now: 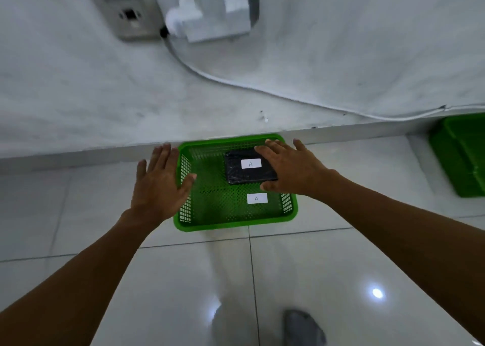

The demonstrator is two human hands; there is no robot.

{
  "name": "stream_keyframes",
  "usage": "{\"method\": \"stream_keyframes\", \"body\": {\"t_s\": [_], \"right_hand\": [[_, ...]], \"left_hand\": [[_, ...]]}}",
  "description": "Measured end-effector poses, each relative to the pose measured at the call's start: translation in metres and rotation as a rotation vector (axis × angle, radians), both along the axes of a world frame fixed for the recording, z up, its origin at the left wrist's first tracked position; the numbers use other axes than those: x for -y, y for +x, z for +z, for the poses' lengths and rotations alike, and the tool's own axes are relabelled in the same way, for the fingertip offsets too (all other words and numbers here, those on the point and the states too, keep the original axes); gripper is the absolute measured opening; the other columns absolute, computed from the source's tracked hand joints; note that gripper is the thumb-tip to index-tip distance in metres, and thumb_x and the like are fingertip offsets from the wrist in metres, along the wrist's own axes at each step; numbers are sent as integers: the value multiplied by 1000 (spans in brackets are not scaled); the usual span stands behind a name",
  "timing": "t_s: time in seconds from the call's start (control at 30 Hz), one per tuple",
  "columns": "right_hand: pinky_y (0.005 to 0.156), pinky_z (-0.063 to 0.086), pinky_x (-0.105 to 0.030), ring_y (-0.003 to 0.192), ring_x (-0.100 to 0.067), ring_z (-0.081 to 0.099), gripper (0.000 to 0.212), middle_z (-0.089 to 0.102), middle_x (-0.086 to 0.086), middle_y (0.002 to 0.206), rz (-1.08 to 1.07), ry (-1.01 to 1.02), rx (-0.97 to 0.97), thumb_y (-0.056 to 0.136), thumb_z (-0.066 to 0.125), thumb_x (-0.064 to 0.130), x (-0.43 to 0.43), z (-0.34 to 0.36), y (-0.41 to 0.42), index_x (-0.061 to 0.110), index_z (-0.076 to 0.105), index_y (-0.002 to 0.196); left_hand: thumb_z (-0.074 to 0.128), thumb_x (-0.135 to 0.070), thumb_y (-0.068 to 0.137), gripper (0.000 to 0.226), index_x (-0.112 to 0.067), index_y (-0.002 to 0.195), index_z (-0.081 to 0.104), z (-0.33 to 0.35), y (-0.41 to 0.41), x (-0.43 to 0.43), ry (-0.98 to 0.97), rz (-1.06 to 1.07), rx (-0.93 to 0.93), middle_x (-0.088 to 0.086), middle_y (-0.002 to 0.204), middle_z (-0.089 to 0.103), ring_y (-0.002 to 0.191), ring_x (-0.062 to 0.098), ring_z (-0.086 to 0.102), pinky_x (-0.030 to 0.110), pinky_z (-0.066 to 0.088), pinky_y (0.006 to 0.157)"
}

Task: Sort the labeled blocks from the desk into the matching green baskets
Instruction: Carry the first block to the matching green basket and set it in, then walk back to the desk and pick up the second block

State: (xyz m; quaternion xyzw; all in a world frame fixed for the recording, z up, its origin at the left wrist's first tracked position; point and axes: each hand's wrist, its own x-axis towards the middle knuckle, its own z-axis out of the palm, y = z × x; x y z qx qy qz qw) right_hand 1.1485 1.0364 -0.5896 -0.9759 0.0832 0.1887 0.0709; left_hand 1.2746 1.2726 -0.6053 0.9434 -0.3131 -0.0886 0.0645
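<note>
Both hands are open with fingers spread: the right hand [290, 168] lies over the black block [249, 168] marked A, which sits inside the green basket [236, 221] with the same letter — the left hand [160, 180] hovers at the basket's left wall. Releasing seems the step: lift straight up, so the block stays flat.

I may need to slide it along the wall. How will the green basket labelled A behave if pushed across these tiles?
The green basket would probably slide easily: the floor tiles look glossy. Its thin mesh walls suggest it is light and may flex. With the black block lying toward the far side, it might pivot when pushed from one corner.
</note>
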Motion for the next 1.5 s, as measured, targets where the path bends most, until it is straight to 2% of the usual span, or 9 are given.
{"method": "stream_keyframes", "body": {"t_s": [0.2, 0.43, 0.53, 0.67, 0.87, 1.07, 1.33, 1.43, 1.5], "right_hand": [[119, 11, -51, 147, -24, 18, 87, 18, -8, 160, -110, 116, -39, 83, 58, 55, -8, 156, -43, 20, 14, 150], [118, 18, -49, 142, -22, 30, 80, 31, -6, 155, -249, 255, 10, 83, 59, 51, -44, 333, -108, 19, 23, 147], [115, 23, -46, 136, -23, 39, 76, 39, -5, 149, -290, 249, 44, 83, 59, 51, -66, 383, -139, 19, 28, 145], [113, 28, -42, 133, -24, 43, 77, 40, -4, 149, -327, 212, 100, 82, 59, 51, -106, 443, -187, 20, 28, 145], [105, 38, -39, 127, -25, 49, 72, 45, -5, 144, -379, 166, 181, 83, 60, 47, -171, 523, -262, 21, 31, 143], [101, 40, -38, 126, -25, 49, 73, 44, -3, 145, -442, 175, 201, 83, 60, 49, -217, 593, -336, 24, 29, 144], [96, 46, -39, 118, -24, 55, 71, 44, -3, 144, -510, 128, 264, 84, 59, 49, -235, 633, -437, 24, 30, 144], [95, 47, -38, 119, -23, 54, 68, 44, -1, 144, -561, 136, 287, 84, 60, 48, -239, 639, -484, 25, 32, 142], [95, 47, -37, 119, -22, 54, 64, 46, -1, 142, -606, 144, 312, 85, 60, 47, -241, 643, -521, 25, 35, 140]], "left_hand": [[53, -36, 90, 71, -9, 148, 23, 158, -48, 4, -9, 3, -82, 11, 157, 23, 146, 23, 19, 45, 12, 118], [55, -33, 89, 67, -9, 145, 28, 332, -102, -13, -63, 37, -136, 11, 155, 28, 144, 24, 23, 43, 21, 115], [55, -34, 90, 66, -10, 145, 28, 383, -127, -28, -105, 60, -144, 9, 155, 29, 145, 24, 23, 43, 21, 116], [54, -36, 90, 66, -10, 145, 29, 443, -170, -67, -132, 34, -139, 9, 155, 30, 145, 24, 23, 42, 21, 116], [52, -36, 91, 63, -11, 144, 30, 524, -239, -124, -211, 3, -144, 8, 152, 35, 142, 22, 27, 40, 21, 115], [57, -36, 89, 63, -13, 142, 34, 588, -302, -160, -203, -92, -275, 8, 146, 44, 135, 25, 40, 40, 31, 111], [58, -36, 89, 60, -16, 141, 37, 628, -379, -152, -235, -240, -281, 5, 145, 46, 132, 25, 44, 37, 35, 108], [60, -32, 88, 37, -16, 121, 54, 631, -414, -141, -239, -276, -336, 4, 117, 62, 114, 23, 56, 32, 43, 89], [61, -32, 87, 26, -17, 108, 59, 631, -441, -134, -240, -311, -395, 1, 100, 61, 99, 19, 59, 32, 44, 82]]}}
